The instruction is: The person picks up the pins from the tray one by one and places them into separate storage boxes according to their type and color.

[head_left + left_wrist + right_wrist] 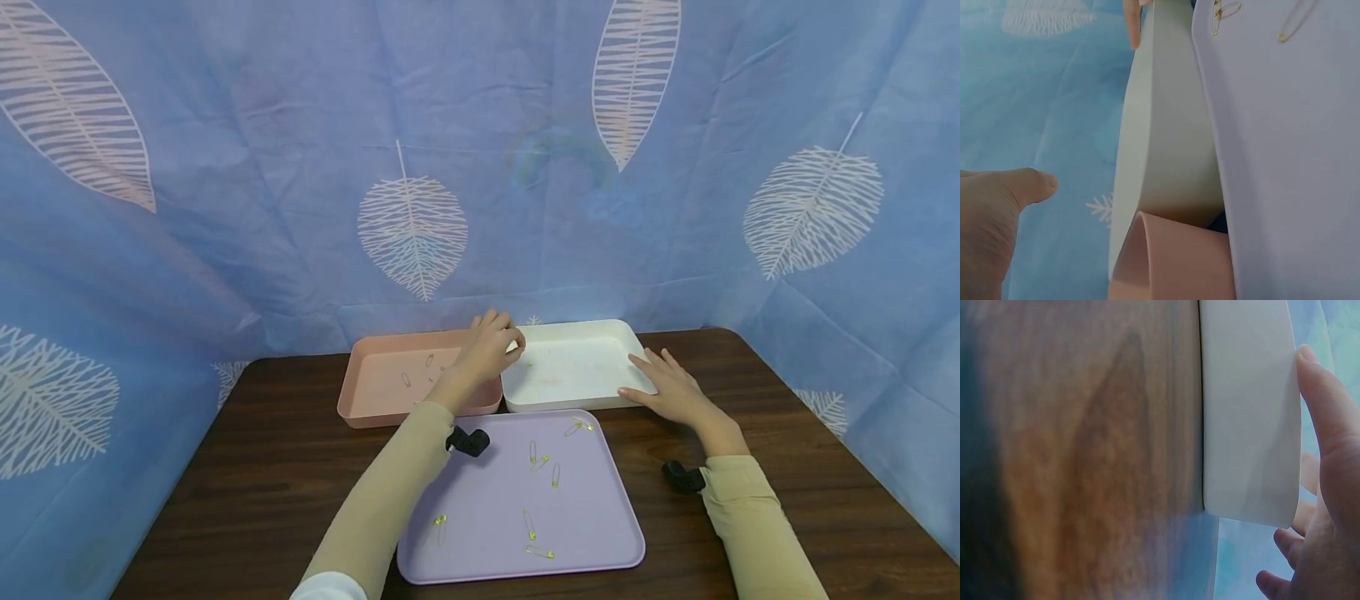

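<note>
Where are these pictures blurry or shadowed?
Head view: thin yellow-headed metal safety pins look faint; right wrist view: the dark brown wood-grain table is blurred, a soft shadow lies on the white rectangular tray; left wrist view: that tray darkens beside the pink rectangular tray.

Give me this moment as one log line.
left hand: over where pink tray meets white tray, grip unclear | right hand: at white tray's right end | safety pins: in pink tray and on purple tray

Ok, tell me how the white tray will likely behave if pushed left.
The white tray should stay stiff, as its walls stand straight. It probably won't tip, being broad and low. It may soon bump the pink tray, which sits close beside it.
</note>
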`<act>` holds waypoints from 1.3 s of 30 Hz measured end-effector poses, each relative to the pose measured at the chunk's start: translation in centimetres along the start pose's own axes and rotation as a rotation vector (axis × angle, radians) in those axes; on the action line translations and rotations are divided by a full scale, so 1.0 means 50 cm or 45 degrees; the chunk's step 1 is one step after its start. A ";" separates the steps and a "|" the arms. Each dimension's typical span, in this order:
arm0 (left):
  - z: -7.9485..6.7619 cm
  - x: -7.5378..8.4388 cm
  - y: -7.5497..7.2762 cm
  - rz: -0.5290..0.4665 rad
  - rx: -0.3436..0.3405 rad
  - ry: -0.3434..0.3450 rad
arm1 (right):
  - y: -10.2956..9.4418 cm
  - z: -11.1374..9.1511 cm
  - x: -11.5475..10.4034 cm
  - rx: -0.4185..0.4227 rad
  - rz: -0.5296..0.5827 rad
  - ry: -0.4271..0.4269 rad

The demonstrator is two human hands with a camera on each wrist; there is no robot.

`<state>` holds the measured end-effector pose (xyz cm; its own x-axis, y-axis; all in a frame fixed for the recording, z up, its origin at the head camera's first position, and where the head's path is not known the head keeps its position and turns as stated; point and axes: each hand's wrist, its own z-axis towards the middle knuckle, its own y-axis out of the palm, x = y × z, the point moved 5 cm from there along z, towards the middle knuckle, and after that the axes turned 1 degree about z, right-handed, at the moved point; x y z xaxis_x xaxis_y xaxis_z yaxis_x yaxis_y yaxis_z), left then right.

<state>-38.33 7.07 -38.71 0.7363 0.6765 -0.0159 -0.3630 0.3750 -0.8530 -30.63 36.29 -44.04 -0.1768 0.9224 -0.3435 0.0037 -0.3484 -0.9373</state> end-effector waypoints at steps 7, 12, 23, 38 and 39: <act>-0.034 0.019 -0.034 -0.006 0.085 0.128 | -0.002 0.002 0.000 0.001 -0.007 0.010; -0.063 0.027 -0.055 -0.024 0.152 0.210 | -0.004 0.004 -0.002 0.000 -0.017 0.007; -0.123 0.063 -0.069 -0.006 0.185 0.401 | -0.005 0.001 -0.005 0.010 -0.012 -0.002; -0.149 0.125 -0.040 0.040 -0.055 0.584 | -0.005 -0.002 -0.005 0.004 0.018 -0.005; -0.150 0.128 -0.036 0.054 -0.098 0.589 | -0.006 -0.002 -0.006 0.001 0.013 -0.003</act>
<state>-28.68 6.00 -41.20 0.9054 0.3297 -0.2674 -0.3674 0.2932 -0.8826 -30.47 36.13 -43.68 -0.1792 0.9183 -0.3530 0.0051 -0.3579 -0.9337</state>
